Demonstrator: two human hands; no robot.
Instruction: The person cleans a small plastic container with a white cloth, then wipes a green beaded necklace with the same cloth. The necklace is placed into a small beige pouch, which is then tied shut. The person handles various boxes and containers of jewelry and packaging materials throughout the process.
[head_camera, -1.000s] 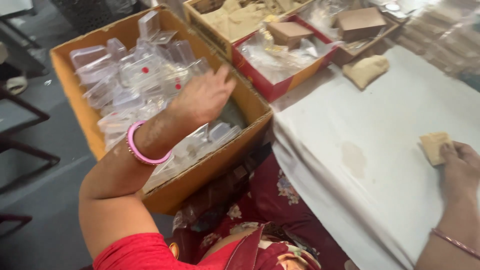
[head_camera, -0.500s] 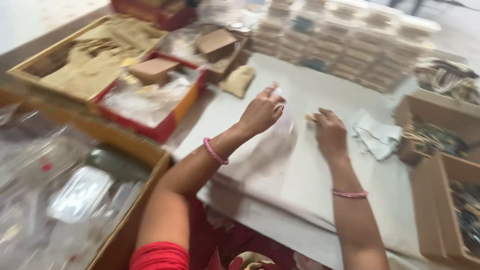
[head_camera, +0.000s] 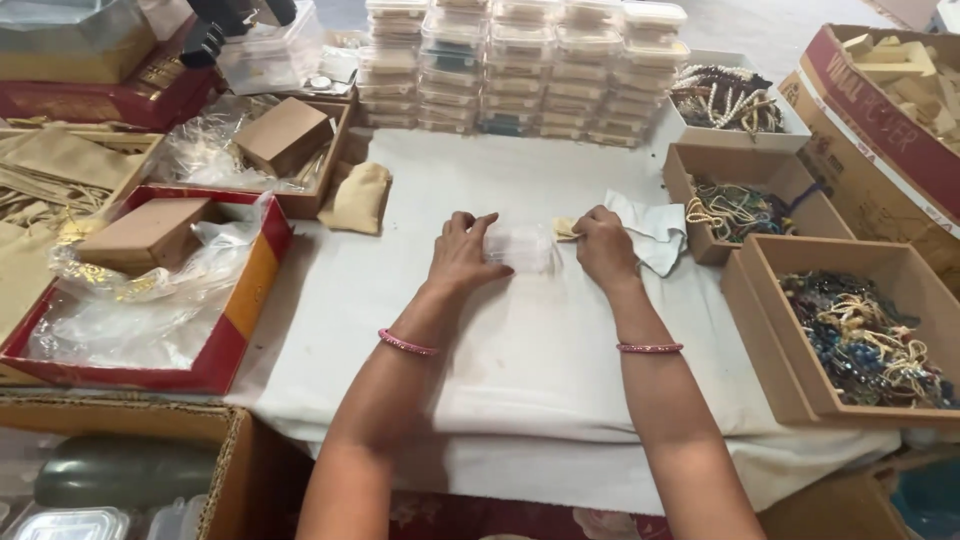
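Near the counter's middle: both hands meet on a white cloth (head_camera: 520, 350) spread over the counter.
Left hand: the left hand (head_camera: 462, 255) lies palm down, its grip closed lightly on the left end of a small clear plastic box (head_camera: 520, 247).
Right hand: the right hand (head_camera: 603, 245) has its grip pinched on a small tan pad (head_camera: 565, 228), held at the box's right end.
Box: it lies flat on the cloth between the two hands; whether its lid is open cannot be told.
Beside the right hand: a crumpled white cloth piece (head_camera: 655, 228) lies just to its right.
Right side: brown cardboard trays of beaded strings (head_camera: 860, 335) stand along the edge.
Far side: stacks of clear boxes (head_camera: 520, 65) stand in rows; a tan pouch (head_camera: 358, 196) lies to the left.
Left side: a red tray (head_camera: 240, 290) holds plastic wrap and a brown box.
Step in hand: judged from the pose, steadying the box while the pad is brought to it.
Next move: it seems to call for a firm left hold and a careful, level placing by the right fingers.
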